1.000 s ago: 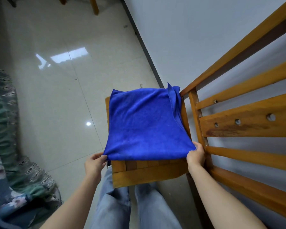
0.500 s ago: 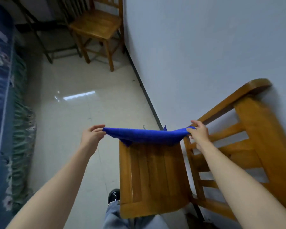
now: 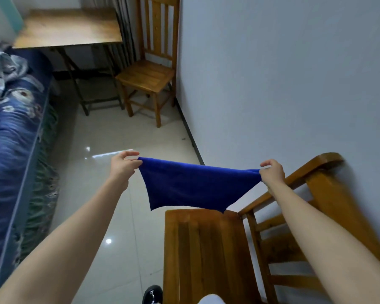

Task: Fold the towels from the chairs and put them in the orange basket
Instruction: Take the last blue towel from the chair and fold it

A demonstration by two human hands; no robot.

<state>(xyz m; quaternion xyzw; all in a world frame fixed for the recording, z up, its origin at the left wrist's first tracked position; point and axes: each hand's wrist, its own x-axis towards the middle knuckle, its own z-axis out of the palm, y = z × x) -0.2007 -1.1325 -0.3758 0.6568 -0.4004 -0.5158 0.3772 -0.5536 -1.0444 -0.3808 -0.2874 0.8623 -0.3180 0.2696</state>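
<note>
We hold the blue towel (image 3: 198,185) in the air above the far edge of the near chair (image 3: 206,249). The left hand (image 3: 122,164) pinches its 9 o'clock corner and the right hand (image 3: 272,172) its 3 o'clock corner. We should keep the top edge tight, then bring both corners together evenly. The orange basket is not in view.

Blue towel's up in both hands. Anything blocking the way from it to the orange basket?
Cannot tell: no orange basket shows in this view. The blue towel hangs between the left hand and right hand, clear above the near chair. Floor ahead looks open up to the far chair.
</note>
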